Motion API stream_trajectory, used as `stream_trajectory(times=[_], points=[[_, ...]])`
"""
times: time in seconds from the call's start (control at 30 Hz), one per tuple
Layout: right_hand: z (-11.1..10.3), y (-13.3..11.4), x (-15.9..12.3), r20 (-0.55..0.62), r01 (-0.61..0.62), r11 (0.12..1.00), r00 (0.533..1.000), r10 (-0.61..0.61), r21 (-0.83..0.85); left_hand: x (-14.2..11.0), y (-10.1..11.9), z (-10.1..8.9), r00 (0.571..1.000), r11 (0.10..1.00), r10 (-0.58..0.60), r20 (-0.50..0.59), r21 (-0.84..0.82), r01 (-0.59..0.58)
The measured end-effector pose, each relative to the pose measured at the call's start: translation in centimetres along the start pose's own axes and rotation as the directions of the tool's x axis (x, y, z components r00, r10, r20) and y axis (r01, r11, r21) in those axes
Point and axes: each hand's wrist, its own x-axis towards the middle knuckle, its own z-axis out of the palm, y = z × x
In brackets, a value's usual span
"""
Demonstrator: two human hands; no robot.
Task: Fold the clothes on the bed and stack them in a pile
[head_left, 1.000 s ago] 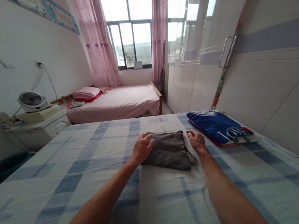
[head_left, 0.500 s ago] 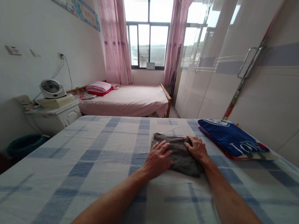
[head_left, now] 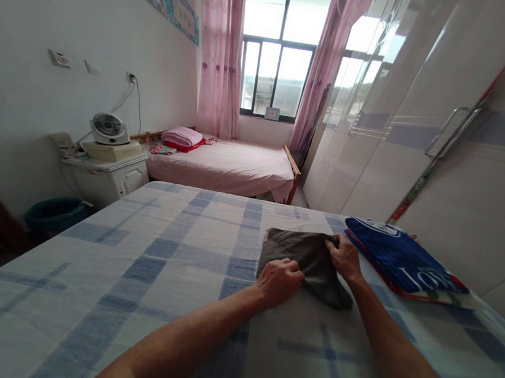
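A folded dark grey-brown cloth [head_left: 293, 248], perhaps a garment, lies on the blue-and-white checked bedsheet [head_left: 197, 256]. At its near left edge, my left hand [head_left: 280, 281] has its fingers closed, pinching the fabric. My right hand [head_left: 344, 257] grips the cloth's far right corner between thumb and fingers, and the fabric there is slightly raised. Creases run between the two hands, and the near right corner spreads out toward my right forearm. Both hands partly cover the cloth's edges.
To the right lies a folded blue blanket [head_left: 404, 258] with white lettering. A pink-covered bed [head_left: 237, 165] stands beyond, under the window. At left are a white cabinet [head_left: 130, 180] with a fan [head_left: 109, 128] and a green bin [head_left: 56, 216]. A wardrobe [head_left: 395, 127] lines the right.
My left hand has gone from lying spread on the cloth to pinching its near edge, moving nearer me. My right hand now grips and lifts the far right corner. The view has turned slightly left.
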Motion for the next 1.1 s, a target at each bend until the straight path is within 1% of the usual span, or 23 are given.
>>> stream_trajectory(times=[0.1,0.2,0.3,0.33,0.4,0.43,0.47,0.53,0.57,0.6,0.63,0.67,0.7,0.77,0.83,0.87,0.9,0.93,0.97,1.0,1.03,1.1], points=[[-0.5,-0.5,1.4,-0.009,-0.020,0.999,1.000,0.021,0.047,0.9,0.8,-0.2,0.998,0.998,-0.048,-0.048,-0.042,0.046],[-0.4,0.1,1.7,0.042,-0.097,0.991,0.995,0.093,0.095,1.1,1.4,0.0,0.999,0.998,-0.047,-0.025,-0.050,0.046],[-0.3,1.2,0.6,0.152,-0.180,0.973,0.976,0.158,0.141,0.5,1.1,0.2,0.998,0.996,-0.058,-0.027,-0.068,0.056],[-0.4,1.5,0.0,0.184,-0.199,0.967,0.968,0.169,0.160,0.2,0.8,0.1,0.996,0.993,-0.085,-0.042,-0.081,0.081],[-1.0,1.8,-1.2,0.249,-0.237,0.939,0.953,0.174,0.250,-0.2,-0.1,-0.3,0.981,0.980,-0.178,-0.075,-0.107,0.170],[-1.4,1.7,-1.8,0.288,-0.261,0.908,0.943,0.167,0.327,-0.3,-0.7,-0.5,0.965,0.966,-0.245,-0.091,-0.113,0.234],[-1.8,1.5,-2.3,0.333,-0.290,0.861,0.931,0.152,0.418,-0.4,-1.2,-0.6,0.941,0.943,-0.323,-0.104,-0.116,0.311],[-2.5,1.0,-3.3,0.416,-0.351,0.736,0.903,0.104,0.579,-0.5,-2.1,-0.7,0.869,0.874,-0.483,-0.109,-0.128,0.470],[-2.7,0.7,-3.7,0.444,-0.371,0.687,0.892,0.078,0.625,-0.5,-2.5,-0.7,0.832,0.833,-0.548,-0.091,-0.144,0.534],[-2.9,0.5,-4.0,0.459,-0.377,0.660,0.887,0.054,0.650,-0.5,-2.8,-0.6,0.801,0.797,-0.596,-0.061,-0.169,0.580],[-3.0,0.3,-4.2,0.456,-0.366,0.658,0.889,0.038,0.659,-0.5,-3.0,-0.5,0.780,0.768,-0.625,-0.027,-0.202,0.608],[-3.0,0.3,-4.3,0.428,-0.334,0.674,0.903,0.029,0.659,-0.5,-3.2,-0.4,0.767,0.745,-0.641,0.003,-0.239,0.623],[-3.0,0.3,-4.2,0.375,-0.283,0.699,0.927,0.023,0.657,-0.4,-3.4,-0.3,0.759,0.726,-0.650,0.024,-0.278,0.630],[-2.8,0.6,-4.0,0.218,-0.144,0.768,0.976,0.006,0.624,-0.3,-3.6,-0.2,0.736,0.680,-0.675,0.041,-0.353,0.643],[-2.7,1.2,-3.7,0.073,0.001,0.870,0.996,-0.042,0.493,-0.2,-3.8,-0.1,0.698,0.610,-0.712,0.075,-0.427,0.667],[-2.6,1.4,-3.7,0.037,0.062,0.922,0.996,-0.083,0.382,-0.2,-3.8,-0.1,0.679,0.566,-0.726,0.109,-0.466,0.680],[-2.5,1.7,-3.7,0.027,0.112,0.961,0.992,-0.122,0.253,-0.2,-3.9,-0.1,0.661,0.518,-0.735,0.150,-0.505,0.690],[-2.5,1.8,-3.9,0.032,0.148,0.980,0.988,-0.154,0.131,-0.2,-4.0,0.0,0.646,0.468,-0.739,0.192,-0.543,0.697],[-2.4,1.7,-4.1,0.040,0.175,0.984,0.984,-0.176,0.036,-0.2,-4.0,0.0,0.635,0.420,-0.738,0.229,-0.581,0.697],[-2.4,1.4,-4.4,0.040,0.193,0.981,0.981,-0.192,-0.020,-0.2,-4.0,0.0,0.625,0.370,-0.737,0.258,-0.620,0.692],[-2.5,0.9,-4.8,0.030,0.211,0.977,0.977,-0.210,-0.037,-0.2,-4.0,0.0,0.613,0.315,-0.739,0.280,-0.661,0.681],[-2.7,-0.9,-5.5,0.010,0.257,0.966,0.966,-0.257,0.026,-0.2,-3.8,-0.1,0.584,0.148,-0.734,0.347,-0.757,0.636]])
